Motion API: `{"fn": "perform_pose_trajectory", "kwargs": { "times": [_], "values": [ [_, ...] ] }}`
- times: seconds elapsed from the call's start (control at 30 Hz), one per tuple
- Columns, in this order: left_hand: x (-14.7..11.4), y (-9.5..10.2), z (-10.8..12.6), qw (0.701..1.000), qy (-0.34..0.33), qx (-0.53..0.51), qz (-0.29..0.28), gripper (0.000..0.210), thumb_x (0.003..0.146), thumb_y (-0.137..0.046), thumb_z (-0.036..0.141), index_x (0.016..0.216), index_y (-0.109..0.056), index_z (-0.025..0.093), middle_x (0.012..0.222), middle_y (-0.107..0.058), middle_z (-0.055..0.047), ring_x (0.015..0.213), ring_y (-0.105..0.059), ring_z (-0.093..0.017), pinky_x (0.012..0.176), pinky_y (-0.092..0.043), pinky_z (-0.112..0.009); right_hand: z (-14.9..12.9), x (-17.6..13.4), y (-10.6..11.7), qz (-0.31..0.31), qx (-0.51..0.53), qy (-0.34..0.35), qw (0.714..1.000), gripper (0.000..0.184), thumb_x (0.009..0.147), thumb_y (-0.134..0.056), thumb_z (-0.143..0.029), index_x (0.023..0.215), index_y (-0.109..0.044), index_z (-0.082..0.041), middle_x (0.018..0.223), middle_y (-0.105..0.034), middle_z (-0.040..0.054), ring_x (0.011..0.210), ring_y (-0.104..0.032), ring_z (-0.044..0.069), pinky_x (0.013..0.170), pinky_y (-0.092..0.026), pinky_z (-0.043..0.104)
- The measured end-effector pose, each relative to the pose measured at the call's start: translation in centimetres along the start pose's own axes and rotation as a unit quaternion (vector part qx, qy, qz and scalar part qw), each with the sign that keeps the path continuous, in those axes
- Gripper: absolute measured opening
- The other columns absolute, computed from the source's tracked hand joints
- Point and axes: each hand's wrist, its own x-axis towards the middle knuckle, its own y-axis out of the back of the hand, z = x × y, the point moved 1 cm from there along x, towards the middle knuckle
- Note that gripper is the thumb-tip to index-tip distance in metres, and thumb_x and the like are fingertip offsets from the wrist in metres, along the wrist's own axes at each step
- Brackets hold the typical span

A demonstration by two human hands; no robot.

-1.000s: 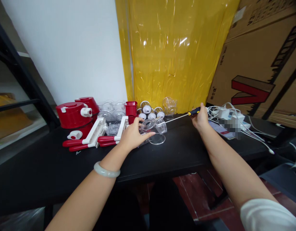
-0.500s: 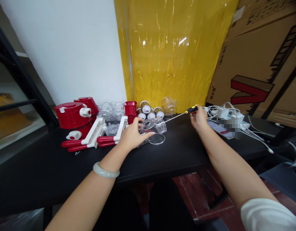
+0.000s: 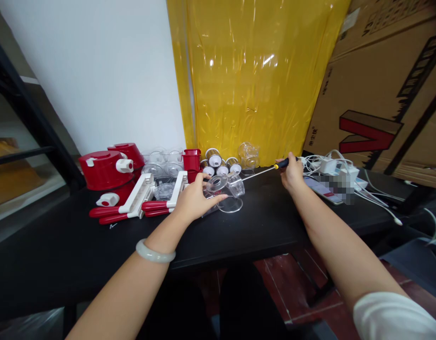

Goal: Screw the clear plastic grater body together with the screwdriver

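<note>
Left hand [image 3: 194,197] grips the clear part [image 3: 235,187], set back from the front edge of the tabletop [image 3: 264,224]. Right hand [image 3: 292,174] grips the screwdriver [image 3: 282,164], blade tip at the part. Tabletop surface extends between part and edge.

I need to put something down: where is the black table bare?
The black table is bare between the clear parts at the left hand and the right forearm. Another patch lies in front of the red handles, left of the left forearm, past a small loose piece. The back is crowded with red housings and cylinders; white adapters crowd the right.
</note>
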Motion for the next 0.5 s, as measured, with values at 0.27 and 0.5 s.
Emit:
{"fn": "perform_pose_trajectory", "kwargs": {
  "times": [0.27, 0.5],
  "values": [
    [0.00, 0.03, 0.14, 1.000, 0.005, -0.002, -0.001, 0.076, 0.070, -0.078, 0.065, 0.125, -0.049, 0.022, 0.118, -0.073, -0.015, 0.111, -0.069, -0.036, 0.095, -0.052, -0.050, -0.71, -0.38, 0.28, -0.041, 0.047, -0.076, 0.995, 0.040, 0.094, -0.040, -0.062, 0.087, -0.050, -0.025, 0.060, -0.061, -0.0038, 0.049, -0.058, 0.012, 0.045, -0.046, 0.022],
    [0.10, -0.06, -0.05, 1.000, -0.007, -0.001, 0.001, 0.074, 0.070, -0.078, 0.064, 0.125, -0.050, 0.022, 0.115, -0.074, -0.014, 0.109, -0.070, -0.035, 0.094, -0.052, -0.050, -0.14, -0.09, 0.47, -0.015, 0.000, -0.010, 1.000, 0.052, 0.083, -0.057, -0.073, 0.081, -0.056, -0.021, 0.049, -0.043, -0.0085, 0.035, -0.039, 0.007, 0.034, -0.031, 0.019]
  ]
}}
